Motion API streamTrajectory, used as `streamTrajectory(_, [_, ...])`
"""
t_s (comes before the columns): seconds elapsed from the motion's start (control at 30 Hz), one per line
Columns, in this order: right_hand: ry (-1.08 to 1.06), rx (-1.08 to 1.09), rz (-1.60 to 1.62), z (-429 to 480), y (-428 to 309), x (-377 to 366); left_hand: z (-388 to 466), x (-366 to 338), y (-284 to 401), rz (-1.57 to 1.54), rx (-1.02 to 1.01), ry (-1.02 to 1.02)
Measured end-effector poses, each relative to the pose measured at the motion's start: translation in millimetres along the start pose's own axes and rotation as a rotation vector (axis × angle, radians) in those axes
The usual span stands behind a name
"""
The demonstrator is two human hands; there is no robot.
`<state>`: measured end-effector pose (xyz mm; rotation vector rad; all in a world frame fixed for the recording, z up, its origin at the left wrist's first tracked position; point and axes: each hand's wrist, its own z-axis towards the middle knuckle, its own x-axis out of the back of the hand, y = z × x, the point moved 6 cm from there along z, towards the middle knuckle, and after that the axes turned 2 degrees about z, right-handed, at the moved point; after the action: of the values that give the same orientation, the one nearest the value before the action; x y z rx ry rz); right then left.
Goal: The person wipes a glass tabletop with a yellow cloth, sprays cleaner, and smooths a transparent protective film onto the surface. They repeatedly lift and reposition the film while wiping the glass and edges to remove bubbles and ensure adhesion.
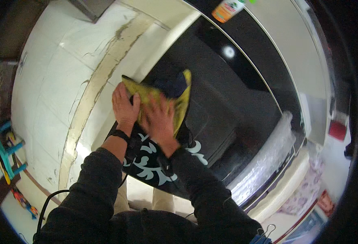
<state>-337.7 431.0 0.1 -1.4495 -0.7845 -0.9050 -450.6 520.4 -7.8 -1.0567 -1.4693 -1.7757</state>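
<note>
A yellow cloth (182, 113) with a dark blue side showing lies crumpled and partly folded on a glossy black panel (215, 113). My right hand (160, 119) presses on the cloth with its fingers spread, blurred by motion. My left hand (124, 105) is at the cloth's left edge, thumb apart from the fingers. Whether those fingers pinch the cloth or only rest against it is hidden. White leaf-shaped decoration (148, 167) shows on the panel beneath my forearms, close to my body.
An orange and white bottle (227, 11) stands at the far edge. A roll of clear plastic wrap (264, 161) lies to the right. At left are pale floor tiles (54, 91) with a rough strip, and a teal stool (9, 152). A black cable (44, 201) runs beside my left sleeve.
</note>
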Motion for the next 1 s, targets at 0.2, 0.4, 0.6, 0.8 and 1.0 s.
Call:
streamTrajectory(0.2, [-0.050, -0.141, 0.115, -106.7, 89.8, 29.7, -0.4, -3.9, -0.8, 0.027, -0.023, -0.033])
streamTrajectory(0.4, [0.557, -0.658, -0.479, -79.9, 223.0, 124.6, -2.3, -5.4, -2.4, 0.046, -0.065, -0.012])
streamTrajectory(0.6, [0.473, -0.307, -0.138, 21.2, 79.6, 42.2, -1.9, -2.8, -2.0, -0.020, -0.088, 0.038])
streamTrajectory(0.8, [0.378, -0.182, -0.205, -19.3, 110.2, 56.5, -1.5, -3.7, -4.5, -0.062, -0.169, 0.099])
streamTrajectory(1.0, [0.453, -0.948, -0.528, -182.7, 280.7, 132.7, -3.1, -5.0, -4.3, -0.017, -0.179, 0.105])
